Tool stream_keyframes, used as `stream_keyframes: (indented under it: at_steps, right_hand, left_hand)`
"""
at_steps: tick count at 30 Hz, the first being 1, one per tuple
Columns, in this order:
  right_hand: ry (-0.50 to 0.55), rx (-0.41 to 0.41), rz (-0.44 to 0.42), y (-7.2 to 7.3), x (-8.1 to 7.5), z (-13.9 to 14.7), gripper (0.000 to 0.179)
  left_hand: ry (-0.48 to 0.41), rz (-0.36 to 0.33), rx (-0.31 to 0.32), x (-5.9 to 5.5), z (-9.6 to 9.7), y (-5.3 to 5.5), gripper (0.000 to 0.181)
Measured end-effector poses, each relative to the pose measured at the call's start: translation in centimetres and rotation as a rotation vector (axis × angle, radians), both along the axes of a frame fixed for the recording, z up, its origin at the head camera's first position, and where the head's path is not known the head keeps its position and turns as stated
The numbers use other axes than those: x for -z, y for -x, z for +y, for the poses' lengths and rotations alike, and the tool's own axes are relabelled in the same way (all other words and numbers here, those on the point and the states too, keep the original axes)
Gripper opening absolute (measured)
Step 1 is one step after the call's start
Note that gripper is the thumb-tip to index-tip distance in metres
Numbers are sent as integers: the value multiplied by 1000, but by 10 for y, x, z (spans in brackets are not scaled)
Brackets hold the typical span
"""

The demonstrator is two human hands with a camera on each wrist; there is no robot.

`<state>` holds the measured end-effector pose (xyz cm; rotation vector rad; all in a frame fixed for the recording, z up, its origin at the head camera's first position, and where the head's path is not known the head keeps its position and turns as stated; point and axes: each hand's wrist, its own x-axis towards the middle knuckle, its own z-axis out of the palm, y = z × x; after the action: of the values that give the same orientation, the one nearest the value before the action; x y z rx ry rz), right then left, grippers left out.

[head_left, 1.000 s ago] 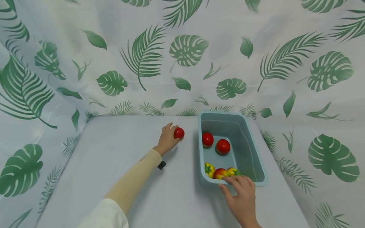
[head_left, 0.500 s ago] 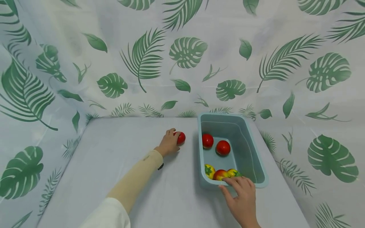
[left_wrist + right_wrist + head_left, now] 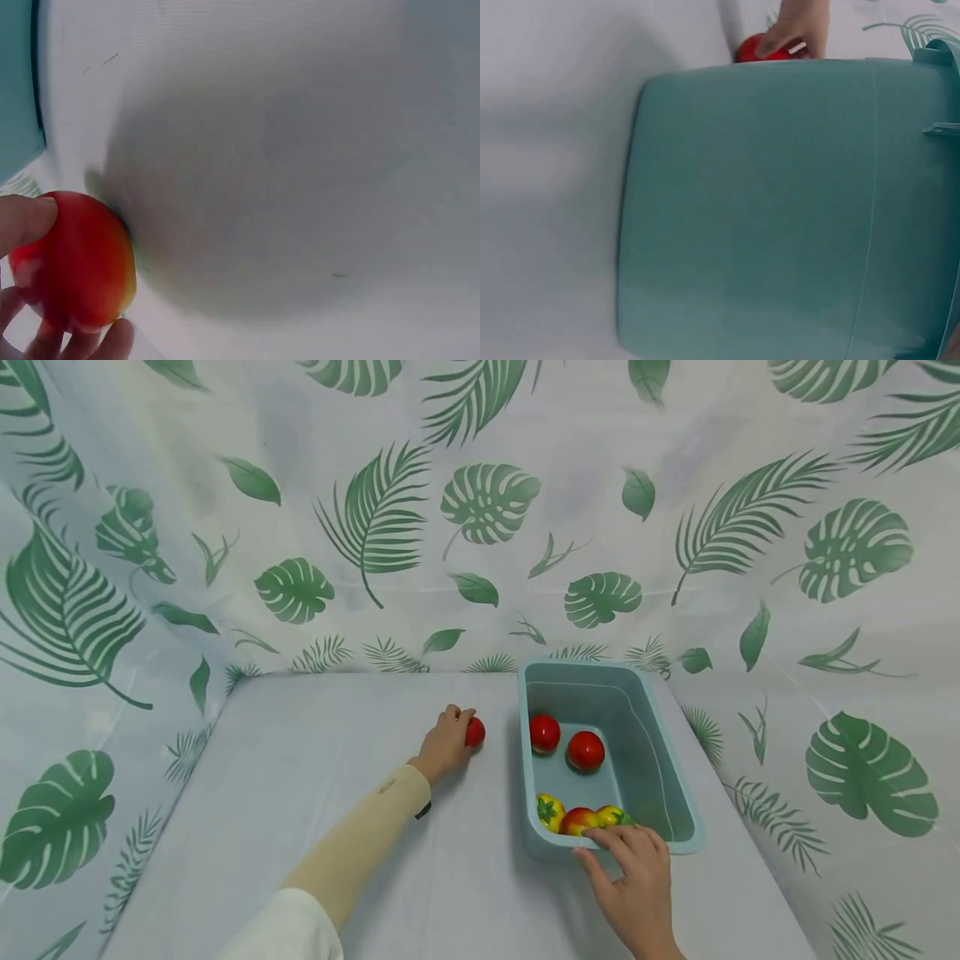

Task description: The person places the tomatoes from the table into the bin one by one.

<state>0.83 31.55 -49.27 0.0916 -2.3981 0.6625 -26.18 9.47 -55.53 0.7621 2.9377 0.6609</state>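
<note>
In the head view my left hand grips a round red fruit left of the blue-grey bin. The left wrist view shows this red fruit with a yellowish side, thumb on one side and fingers curled on the other. It is at or just above the table; I cannot tell which. My right hand holds the bin's near rim, fingers over the edge and thumb outside. Inside the bin lie two red fruits, one near the middle and one by the left wall.
Along the bin's near wall sit a red-and-yellow fruit and two yellow fruits with green tops, one in the left corner. The right fingers partly cover that end. A leaf-printed cloth hangs behind the white table.
My left hand has closed further round the red fruit and come slightly nearer to me with it. The right hand stays on the bin's rim. The head view has tilted slightly.
</note>
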Motion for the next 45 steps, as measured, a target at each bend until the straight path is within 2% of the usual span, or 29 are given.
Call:
stream_keyframes:
  at_steps: [7, 11, 13, 18, 24, 27, 30, 38, 45]
  right_hand:
    - [2, -12, 1, 1, 0, -1, 32]
    - [-1, -24, 12, 2, 0, -1, 31]
    - [-2, -24, 11, 2, -1, 0, 30]
    - [1, -17, 22, 2, -2, 2, 29]
    - [5, -16, 44, 2, -1, 1, 31]
    - [9, -15, 44, 2, -1, 0, 31]
    - [2, -11, 52, 2, -2, -1, 32]
    - [-2, -2, 54, 2, -3, -2, 34]
    - [16, -14, 29, 2, 0, 0, 30]
  left_hand:
    - [11, -10, -22, 12, -8, -2, 68]
    - [-47, -28, -84, 12, -12, -3, 68]
    - [-116, -59, -139, 8, -13, -4, 66]
    - [-370, -142, -252, -7, -12, -6, 67]
    - [-686, -273, -294, -27, -15, -16, 65]
    - [-798, -319, -279, -38, -18, -20, 63]
    - [-844, -335, -239, -46, -20, -22, 63]
    - [-897, -265, -161, -68, -19, -27, 61]
    - [-1023, -193, -70, -101, -5, -44, 56]
